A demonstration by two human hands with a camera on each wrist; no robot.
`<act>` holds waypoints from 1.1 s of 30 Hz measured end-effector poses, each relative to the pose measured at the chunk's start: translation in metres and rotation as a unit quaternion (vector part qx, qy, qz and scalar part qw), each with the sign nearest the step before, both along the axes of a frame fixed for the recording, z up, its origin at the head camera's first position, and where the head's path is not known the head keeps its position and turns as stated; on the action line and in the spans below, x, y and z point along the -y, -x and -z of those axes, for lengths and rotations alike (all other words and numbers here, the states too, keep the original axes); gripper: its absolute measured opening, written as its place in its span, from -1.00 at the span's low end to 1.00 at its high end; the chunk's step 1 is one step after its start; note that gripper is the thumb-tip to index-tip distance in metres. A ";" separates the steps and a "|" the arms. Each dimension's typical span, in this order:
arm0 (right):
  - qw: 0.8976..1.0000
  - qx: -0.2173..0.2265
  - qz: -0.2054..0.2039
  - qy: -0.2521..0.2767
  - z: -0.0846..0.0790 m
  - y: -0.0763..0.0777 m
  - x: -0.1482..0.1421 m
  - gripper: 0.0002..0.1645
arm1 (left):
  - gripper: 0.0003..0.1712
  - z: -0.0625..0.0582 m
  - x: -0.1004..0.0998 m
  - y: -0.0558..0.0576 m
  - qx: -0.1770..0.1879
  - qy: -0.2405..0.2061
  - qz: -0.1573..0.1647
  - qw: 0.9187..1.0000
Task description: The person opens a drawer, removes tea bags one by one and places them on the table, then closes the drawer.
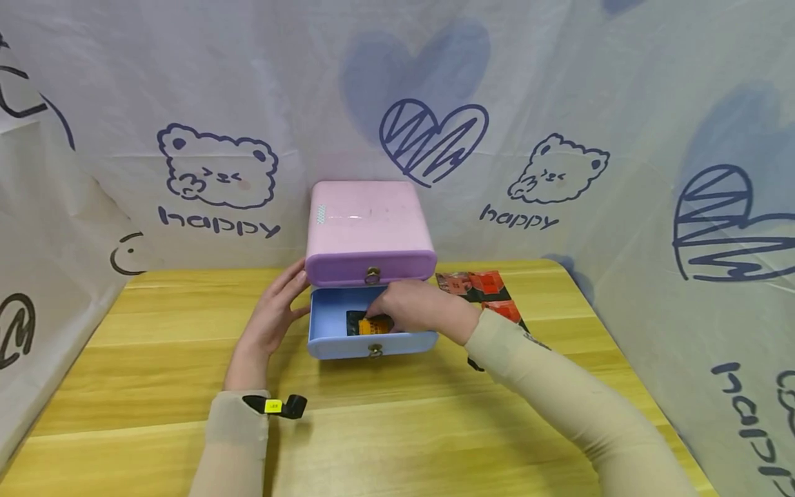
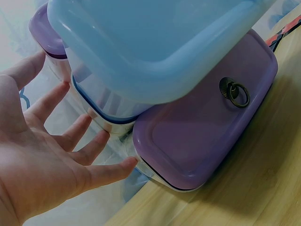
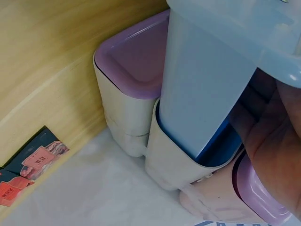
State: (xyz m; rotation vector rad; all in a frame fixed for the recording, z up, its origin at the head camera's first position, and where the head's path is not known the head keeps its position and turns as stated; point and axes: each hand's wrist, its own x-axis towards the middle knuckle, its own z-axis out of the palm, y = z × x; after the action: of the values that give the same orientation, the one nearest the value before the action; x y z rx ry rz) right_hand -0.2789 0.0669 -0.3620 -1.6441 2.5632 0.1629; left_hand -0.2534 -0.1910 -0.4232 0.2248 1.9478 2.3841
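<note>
A small drawer unit stands at the back of the table, with a pink top tier and a purple front (image 1: 335,268). Its middle drawer, a light blue one (image 1: 341,348), is pulled out. Reaching into it from the right, my right hand (image 1: 413,305) pinches a small black packet with an orange-yellow label (image 1: 374,326); part of the packet is hidden by the fingers. Along the unit's left side my left hand (image 2: 61,150) rests its spread fingertips. The bottom purple drawer (image 2: 197,136), with a ring pull (image 2: 240,95), is closed.
Several black packets with red labels (image 1: 486,282) lie on the wooden table (image 1: 385,428) to the right of the unit, partly behind my right forearm. A white cloth (image 1: 335,131) with printed hearts and bears hangs behind and on both sides.
</note>
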 end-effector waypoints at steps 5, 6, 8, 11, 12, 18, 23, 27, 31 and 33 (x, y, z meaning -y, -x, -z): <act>1.000 -0.017 -0.003 -0.007 0.001 -0.001 0.000 -0.53 | -0.41 0.001 0.000 -0.001 0.001 -0.001 -0.001 1.000; 1.000 -0.022 -0.003 -0.008 0.001 -0.001 0.000 -0.53 | -0.41 0.001 0.001 -0.001 0.001 0.000 -0.001 1.000; 1.000 -0.026 -0.004 -0.007 0.001 -0.001 0.000 -0.53 | -0.41 0.001 0.001 -0.001 0.002 0.000 -0.002 1.000; 0.999 -0.033 -0.008 -0.007 0.001 -0.001 0.000 -0.53 | -0.41 0.001 0.000 0.000 0.002 0.000 -0.004 1.000; 0.999 -0.036 -0.010 -0.009 0.001 0.000 0.000 -0.52 | -0.41 0.001 0.000 0.000 0.002 -0.001 -0.004 1.000; 0.999 -0.039 -0.009 -0.012 0.003 0.000 -0.001 -0.50 | -0.42 0.001 0.000 0.000 0.000 -0.002 0.000 1.000; 0.999 -0.044 -0.016 -0.011 0.003 0.000 -0.001 -0.51 | -0.42 0.000 0.000 -0.001 0.001 -0.001 -0.001 1.000; 0.999 -0.041 -0.017 -0.011 0.003 0.001 0.000 -0.51 | -0.41 0.000 0.000 -0.001 0.001 -0.003 -0.001 1.000; 0.999 -0.044 -0.026 -0.002 0.003 0.002 -0.001 -0.55 | -0.41 0.000 0.000 -0.001 0.002 -0.001 0.000 1.000; 0.999 -0.045 -0.028 0.002 0.003 0.003 -0.001 -0.55 | -0.41 0.000 0.000 0.000 0.003 0.001 -0.001 1.000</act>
State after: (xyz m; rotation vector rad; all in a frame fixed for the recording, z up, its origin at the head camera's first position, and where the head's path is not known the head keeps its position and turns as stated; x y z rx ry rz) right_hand -0.2817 0.0682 -0.3646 -1.7493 2.5847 0.2422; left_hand -0.2530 -0.1914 -0.4234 0.2152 1.9487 2.3804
